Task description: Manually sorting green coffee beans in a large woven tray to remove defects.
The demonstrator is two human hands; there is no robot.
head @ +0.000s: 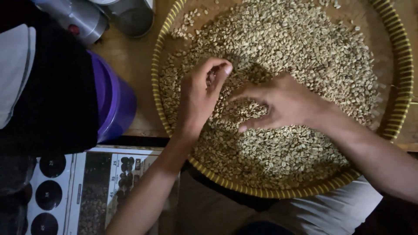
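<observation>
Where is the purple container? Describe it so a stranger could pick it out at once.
Start from the big round woven tray of pale beans, where the left hand and right hand work. Just left of its rim, on the wooden table, stands the purple container. It is the only brightly coloured thing; the cans behind it are grey metal.

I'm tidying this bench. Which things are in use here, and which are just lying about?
In use:
left hand, pinching beans
right hand, spread on the beans
pale beans
round woven tray

Lying about:
purple container
grey metal vessels
printed chart
</observation>
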